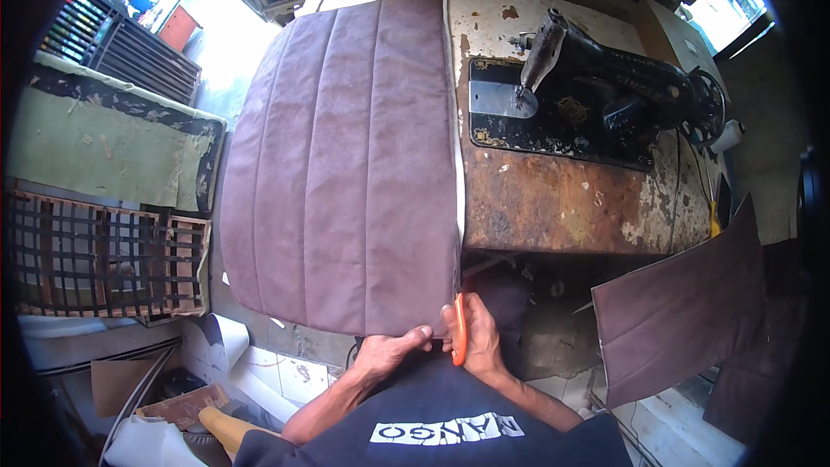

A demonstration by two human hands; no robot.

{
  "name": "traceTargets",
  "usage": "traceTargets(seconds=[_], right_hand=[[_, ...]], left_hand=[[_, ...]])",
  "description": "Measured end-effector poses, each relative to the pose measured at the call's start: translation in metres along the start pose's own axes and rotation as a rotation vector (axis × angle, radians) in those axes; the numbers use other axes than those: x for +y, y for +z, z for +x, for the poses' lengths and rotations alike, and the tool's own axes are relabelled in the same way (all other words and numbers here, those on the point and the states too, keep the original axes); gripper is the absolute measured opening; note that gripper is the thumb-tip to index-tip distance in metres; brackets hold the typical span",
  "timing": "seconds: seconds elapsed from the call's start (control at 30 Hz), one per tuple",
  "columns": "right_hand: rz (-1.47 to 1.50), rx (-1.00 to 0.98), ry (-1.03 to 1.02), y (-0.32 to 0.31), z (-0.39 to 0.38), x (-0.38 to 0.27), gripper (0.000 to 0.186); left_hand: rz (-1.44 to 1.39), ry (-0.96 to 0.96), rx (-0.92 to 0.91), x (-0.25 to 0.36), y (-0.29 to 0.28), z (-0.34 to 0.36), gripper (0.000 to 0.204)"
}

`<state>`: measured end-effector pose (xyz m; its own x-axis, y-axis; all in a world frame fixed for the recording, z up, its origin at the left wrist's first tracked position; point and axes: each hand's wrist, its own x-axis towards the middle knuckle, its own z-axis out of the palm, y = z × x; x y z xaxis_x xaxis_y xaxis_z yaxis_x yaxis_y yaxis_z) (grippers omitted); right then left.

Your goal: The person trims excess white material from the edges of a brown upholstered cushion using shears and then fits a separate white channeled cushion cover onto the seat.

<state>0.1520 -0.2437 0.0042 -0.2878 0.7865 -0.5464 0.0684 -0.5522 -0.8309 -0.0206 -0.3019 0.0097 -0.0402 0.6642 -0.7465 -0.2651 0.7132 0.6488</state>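
A large brown padded panel [341,164] with stitched lengthwise channels lies over the table's left part and hangs toward me. My left hand [386,356] pinches its near edge close to the right corner, thumb on top and fingers hidden beneath. In my right hand [481,337] is a pair of scissors [460,329] with orange handles, its blades pointing away from me along the panel's right edge. A pale layer of backing [458,182] shows along that edge. The blades are mostly hidden, so whether they are apart cannot be told.
A black sewing machine [622,86] stands on the worn table [553,207] to the right. Another brown panel [683,303] leans at the right. At the left are a pale green padded frame [112,143] and a frame with woven black webbing [104,251]. Scraps lie at lower left.
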Motion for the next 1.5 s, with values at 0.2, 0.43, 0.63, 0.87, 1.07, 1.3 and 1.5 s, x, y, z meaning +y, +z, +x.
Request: traceTargets(seconds=[0.2,0.43,0.63,0.87,1.07,1.3,1.5], right_hand=[[-0.288,0.072,-0.216,0.004,0.005,0.012,0.046],[-0.272,0.110,-0.277,0.013,0.011,0.011,0.049],[-0.244,0.089,-0.236,0.019,0.013,0.006,0.052],[-0.276,0.089,-0.221,0.024,0.016,0.005,0.052],[-0.390,0.123,-0.398,0.033,0.016,0.007,0.045],[-0.208,0.111,-0.231,0.042,0.009,-0.012,0.042],[-0.072,0.062,-0.195,0.043,0.013,-0.009,0.041]], left_hand=[[-0.046,-0.017,-0.064,-0.003,-0.006,-0.010,0.017],[0.027,-0.093,-0.007,-0.004,-0.016,-0.023,0.017],[0.126,-0.067,-0.046,-0.016,-0.035,-0.025,0.018],[0.194,-0.135,-0.071,-0.018,-0.044,-0.030,0.018],[0.199,-0.113,-0.119,-0.017,-0.052,-0.035,0.027],[0.133,-0.112,-0.145,-0.035,-0.064,-0.034,0.018],[0.279,-0.138,-0.178,-0.025,-0.073,-0.041,0.034]])
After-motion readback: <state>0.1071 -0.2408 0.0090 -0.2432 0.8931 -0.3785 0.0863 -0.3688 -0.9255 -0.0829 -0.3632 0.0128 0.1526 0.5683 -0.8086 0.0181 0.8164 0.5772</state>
